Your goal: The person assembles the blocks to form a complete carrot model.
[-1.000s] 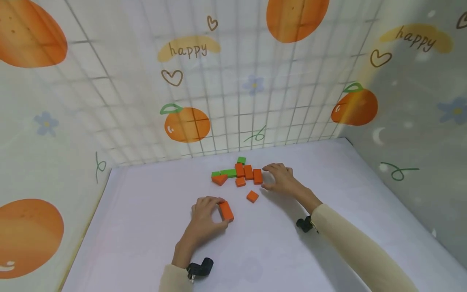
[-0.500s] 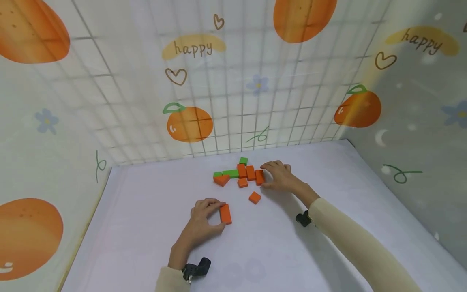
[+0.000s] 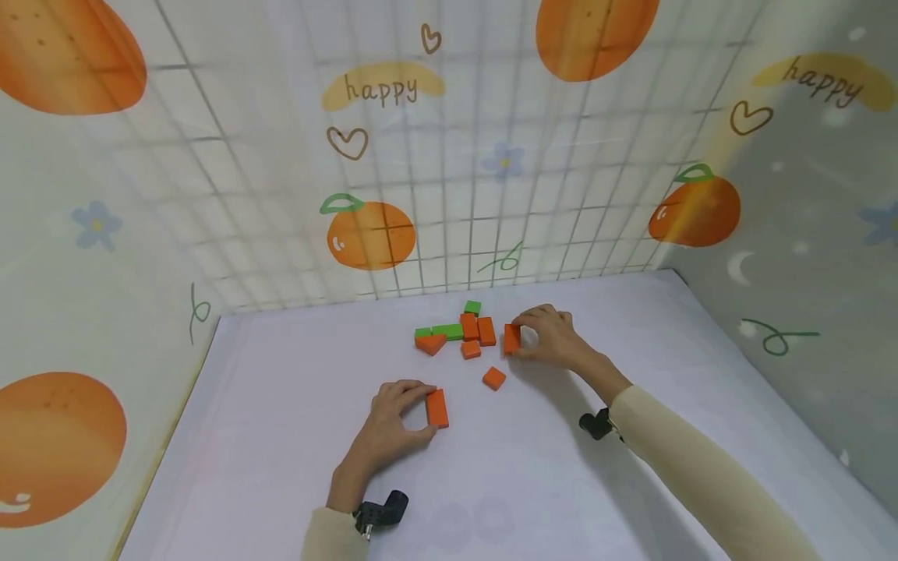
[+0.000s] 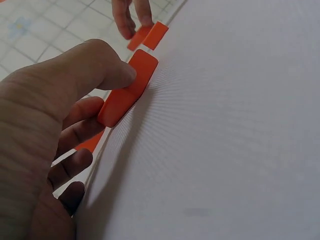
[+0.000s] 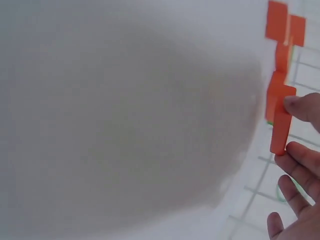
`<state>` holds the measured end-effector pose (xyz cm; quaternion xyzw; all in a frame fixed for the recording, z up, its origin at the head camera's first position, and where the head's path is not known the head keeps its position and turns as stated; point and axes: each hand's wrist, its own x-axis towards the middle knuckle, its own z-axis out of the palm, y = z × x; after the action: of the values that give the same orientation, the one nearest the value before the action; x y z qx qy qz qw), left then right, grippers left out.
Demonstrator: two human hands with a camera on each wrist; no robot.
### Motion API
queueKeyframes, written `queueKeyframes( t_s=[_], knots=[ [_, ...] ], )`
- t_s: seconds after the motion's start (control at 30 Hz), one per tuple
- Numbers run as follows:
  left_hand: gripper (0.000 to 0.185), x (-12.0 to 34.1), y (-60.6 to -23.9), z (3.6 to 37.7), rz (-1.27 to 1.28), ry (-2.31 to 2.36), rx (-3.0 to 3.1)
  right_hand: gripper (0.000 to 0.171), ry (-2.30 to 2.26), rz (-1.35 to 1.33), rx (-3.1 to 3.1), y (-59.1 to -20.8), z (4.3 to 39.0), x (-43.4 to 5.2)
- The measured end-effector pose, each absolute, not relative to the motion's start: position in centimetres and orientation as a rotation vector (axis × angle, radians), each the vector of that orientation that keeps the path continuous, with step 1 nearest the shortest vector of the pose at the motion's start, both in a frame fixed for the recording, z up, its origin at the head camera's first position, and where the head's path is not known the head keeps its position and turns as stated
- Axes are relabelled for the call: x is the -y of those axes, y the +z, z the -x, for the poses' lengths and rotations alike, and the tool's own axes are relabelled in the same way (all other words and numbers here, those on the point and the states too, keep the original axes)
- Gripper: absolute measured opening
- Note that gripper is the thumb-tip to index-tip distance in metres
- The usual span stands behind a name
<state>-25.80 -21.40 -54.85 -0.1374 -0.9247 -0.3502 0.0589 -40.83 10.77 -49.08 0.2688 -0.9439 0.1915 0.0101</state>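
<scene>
My left hand pinches a long orange block that lies flat on the white table; thumb and fingers grip its sides. My right hand pinches another orange block, lifted on its edge just right of the cluster; in the right wrist view thumb and fingers hold that orange block. A cluster of orange and green blocks lies between the hands and the back wall. A small orange square block lies alone in front of it.
Patterned walls with a wire grid close the table at the back, left and right. Bare white tabletop stretches in front of the hands and on both sides. Black wrist mounts sit on both forearms.
The right hand has taken hold of the rightmost orange block and pulled it slightly right, off the cluster, tipping it up. The left hand keeps its pinch on the long orange block.
</scene>
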Motion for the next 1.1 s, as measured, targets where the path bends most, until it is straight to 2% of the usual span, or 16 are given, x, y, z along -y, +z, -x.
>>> queueKeyframes(
  t_s=[0.23, 0.63, 1.1],
  knots=[
    [0.054, 21.6, -54.6, 25.9, 0.419, -1.078, 2.778, 0.051, 0.662, -0.969, 2.843, -47.8, 37.9, -10.8],
    [0.046, 21.4, -54.9, 25.8, 0.446, -1.118, 2.725, 0.05, 0.617, -1.198, 2.744, -47.7, 32.3, -7.2],
    [0.048, 21.6, -54.8, 26.0, 0.461, -1.129, 2.747, 0.051, 0.502, -1.314, 2.745, -49.3, 31.9, -3.8]
  ],
)
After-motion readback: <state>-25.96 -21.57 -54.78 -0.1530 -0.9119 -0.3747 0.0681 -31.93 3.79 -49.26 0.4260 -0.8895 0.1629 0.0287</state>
